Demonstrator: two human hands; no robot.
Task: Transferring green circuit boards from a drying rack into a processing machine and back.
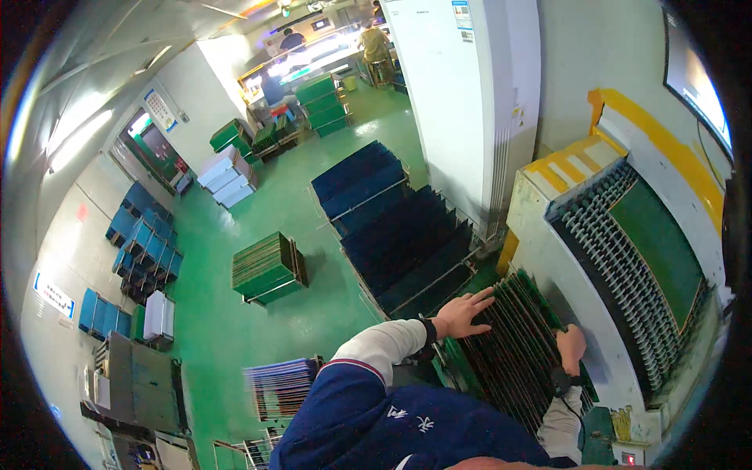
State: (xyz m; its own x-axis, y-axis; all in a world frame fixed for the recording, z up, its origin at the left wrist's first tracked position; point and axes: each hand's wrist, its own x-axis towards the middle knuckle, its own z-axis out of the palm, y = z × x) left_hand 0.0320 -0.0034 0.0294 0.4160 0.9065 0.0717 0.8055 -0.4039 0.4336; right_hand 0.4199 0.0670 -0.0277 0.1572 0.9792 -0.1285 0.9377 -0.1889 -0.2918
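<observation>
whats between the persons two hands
A row of closely packed thin panels lies between the left hand and the right hand, as the head view shows.

A ceiling tube light (81, 141) glares at left, the floor (205, 274) gleams, curved edges fade into black

Head view: single wide fisheye, worn at person's head, upright, unmirrored, looking down and forward across glossy green floor (211, 337). Nearest: navy-and-white cloth sleeve (380, 348), rising from lower edge. Close range, right of centre, seen from above: bare left hand (464, 313), bare right hand (571, 347), row of thin dark-green boards (509, 345). Farthest, along top: long, brightly lit workbench (317, 64). Tall white cabinet (462, 102) leans in frame; black rim rounds corners.
</observation>
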